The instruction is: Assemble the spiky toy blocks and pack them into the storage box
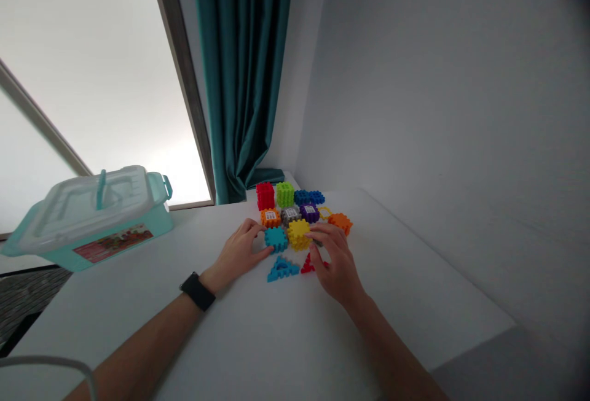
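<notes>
A cluster of toothed plastic building cubes sits on the white table [258,339]. My left hand [238,252], with a black watch on its wrist, rests with fingers curled against the teal cube [276,238]. My right hand [335,261] touches the yellow cube [298,233] with its fingertips and partly covers a red triangular piece [306,264]. A blue triangular piece [282,269] lies flat between my hands. Behind stand orange [270,217], grey [290,214], purple [309,212], red [265,195], green [284,194] and blue [308,196] cubes.
A teal storage box with a clear lid [90,217] stands at the table's left. Another orange cube [340,222] and a yellow flat piece [325,210] lie right of the cluster. A teal curtain [242,75] hangs behind, a window to the left, a white wall to the right.
</notes>
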`<control>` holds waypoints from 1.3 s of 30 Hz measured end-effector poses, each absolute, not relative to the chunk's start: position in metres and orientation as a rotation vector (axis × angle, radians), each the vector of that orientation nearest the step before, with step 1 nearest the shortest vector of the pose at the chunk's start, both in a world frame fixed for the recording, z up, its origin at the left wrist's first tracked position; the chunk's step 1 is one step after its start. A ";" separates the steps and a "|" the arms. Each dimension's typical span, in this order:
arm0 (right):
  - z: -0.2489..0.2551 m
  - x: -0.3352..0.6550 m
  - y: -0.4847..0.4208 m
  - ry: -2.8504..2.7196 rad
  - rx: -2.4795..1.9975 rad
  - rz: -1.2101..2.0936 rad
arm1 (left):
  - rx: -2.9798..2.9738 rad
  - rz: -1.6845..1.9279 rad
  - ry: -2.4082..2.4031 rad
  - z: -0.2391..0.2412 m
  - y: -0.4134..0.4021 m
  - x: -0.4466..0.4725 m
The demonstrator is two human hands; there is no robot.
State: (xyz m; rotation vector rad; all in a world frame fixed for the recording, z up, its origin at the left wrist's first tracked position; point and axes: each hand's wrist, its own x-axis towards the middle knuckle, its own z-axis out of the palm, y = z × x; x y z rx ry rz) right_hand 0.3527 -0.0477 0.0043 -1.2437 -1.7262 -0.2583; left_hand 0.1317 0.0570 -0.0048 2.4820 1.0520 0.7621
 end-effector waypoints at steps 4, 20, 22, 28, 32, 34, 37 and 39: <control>0.004 0.352 -0.048 -1.725 -1.244 -0.249 | 2.487 0.731 1.073 -0.005 0.057 0.132; 0.002 0.350 -0.050 -1.726 -1.304 -0.196 | 2.534 0.743 1.103 0.000 0.056 0.128; 0.001 0.349 -0.050 -1.742 -1.312 -0.187 | 2.540 0.762 1.109 0.002 0.054 0.126; 0.000 0.342 -0.050 -1.846 -1.300 -0.207 | 2.551 0.812 1.062 0.007 0.043 0.121; 0.001 0.334 -0.051 -1.928 -1.280 -0.229 | 2.558 0.811 1.052 0.011 0.033 0.112; 0.002 0.328 -0.050 -1.958 -1.273 -0.228 | 2.553 0.801 1.065 0.014 0.030 0.105; 0.006 0.318 -0.049 -1.986 -1.262 -0.223 | 2.552 0.781 1.098 0.019 0.026 0.093; 0.009 0.310 -0.047 -1.999 -1.247 -0.213 | 2.555 0.769 1.128 0.021 0.024 0.084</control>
